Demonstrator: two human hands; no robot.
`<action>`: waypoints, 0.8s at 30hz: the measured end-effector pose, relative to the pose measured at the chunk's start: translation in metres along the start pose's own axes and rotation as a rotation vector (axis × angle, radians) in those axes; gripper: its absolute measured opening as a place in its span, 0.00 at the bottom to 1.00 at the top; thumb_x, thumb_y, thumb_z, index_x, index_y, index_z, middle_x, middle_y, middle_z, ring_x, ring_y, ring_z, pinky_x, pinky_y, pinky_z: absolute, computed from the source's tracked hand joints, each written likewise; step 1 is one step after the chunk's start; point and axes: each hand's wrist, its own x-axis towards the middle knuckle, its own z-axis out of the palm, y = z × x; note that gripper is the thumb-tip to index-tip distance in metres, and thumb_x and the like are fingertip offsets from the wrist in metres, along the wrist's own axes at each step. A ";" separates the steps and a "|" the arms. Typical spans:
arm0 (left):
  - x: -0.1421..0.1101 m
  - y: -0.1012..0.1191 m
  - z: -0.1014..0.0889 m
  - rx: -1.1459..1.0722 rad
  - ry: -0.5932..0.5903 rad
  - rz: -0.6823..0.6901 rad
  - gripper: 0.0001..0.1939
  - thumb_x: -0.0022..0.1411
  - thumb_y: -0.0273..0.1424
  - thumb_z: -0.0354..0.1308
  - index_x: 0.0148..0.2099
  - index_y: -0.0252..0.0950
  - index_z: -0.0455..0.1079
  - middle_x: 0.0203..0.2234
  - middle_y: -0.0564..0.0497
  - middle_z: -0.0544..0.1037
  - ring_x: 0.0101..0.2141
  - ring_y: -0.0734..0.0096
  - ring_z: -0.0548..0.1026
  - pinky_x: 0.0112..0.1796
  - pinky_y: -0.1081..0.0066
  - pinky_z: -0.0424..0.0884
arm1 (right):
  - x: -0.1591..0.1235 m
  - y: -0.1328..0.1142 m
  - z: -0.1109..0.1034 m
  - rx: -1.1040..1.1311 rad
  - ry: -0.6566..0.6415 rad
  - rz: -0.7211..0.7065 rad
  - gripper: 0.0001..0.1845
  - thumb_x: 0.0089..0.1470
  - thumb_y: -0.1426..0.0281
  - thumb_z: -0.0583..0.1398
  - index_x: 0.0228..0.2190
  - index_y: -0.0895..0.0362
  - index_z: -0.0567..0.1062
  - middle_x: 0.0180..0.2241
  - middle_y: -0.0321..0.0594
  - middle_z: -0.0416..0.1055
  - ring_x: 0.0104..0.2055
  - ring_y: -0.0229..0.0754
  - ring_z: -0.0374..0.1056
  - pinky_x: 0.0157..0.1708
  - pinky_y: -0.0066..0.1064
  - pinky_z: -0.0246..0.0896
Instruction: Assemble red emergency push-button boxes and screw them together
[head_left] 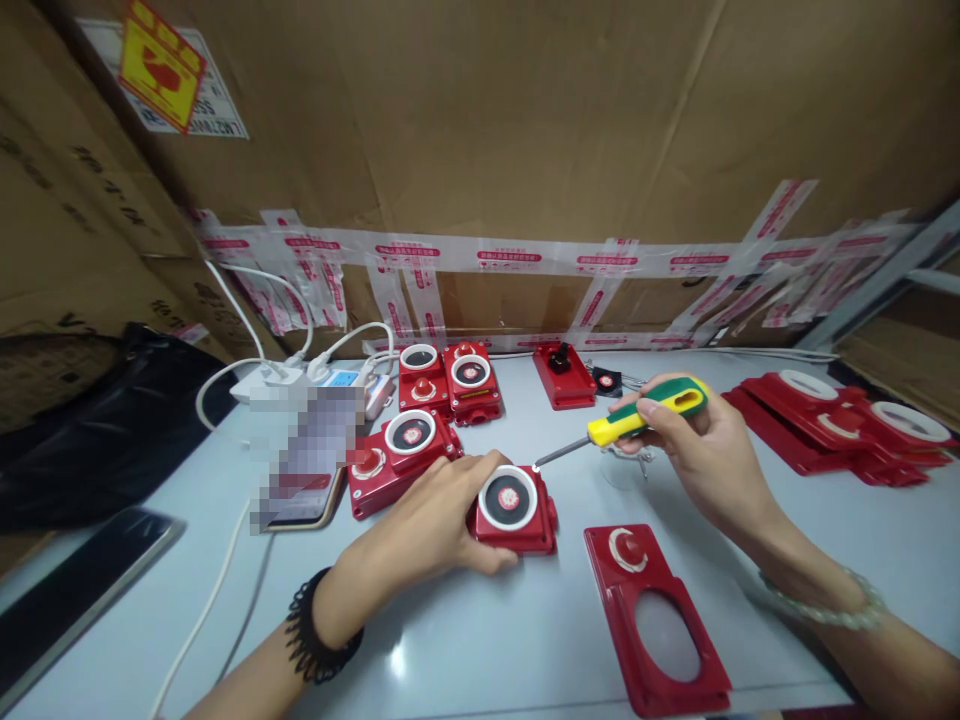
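Observation:
My left hand is wrapped around the left side of a small red alarm box with a white ring and black disc on top, holding it down on the white table. My right hand grips a yellow and green screwdriver. Its metal tip touches the box's upper right corner. A loose red cover plate with an oval hole lies to the right of the box, in front of my right forearm.
Several more red alarm boxes sit behind the held one, and a stack of red plates lies at the right. A phone and power strip with white cables are at the left, beside a black bag. Cardboard walls stand behind.

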 end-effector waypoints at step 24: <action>0.001 0.002 -0.002 -0.008 -0.010 -0.006 0.27 0.46 0.42 0.66 0.47 0.40 0.64 0.41 0.47 0.72 0.41 0.53 0.68 0.40 0.61 0.63 | 0.009 0.010 -0.002 0.208 0.073 0.246 0.12 0.46 0.66 0.67 0.29 0.57 0.70 0.27 0.36 0.75 0.24 0.34 0.72 0.25 0.22 0.71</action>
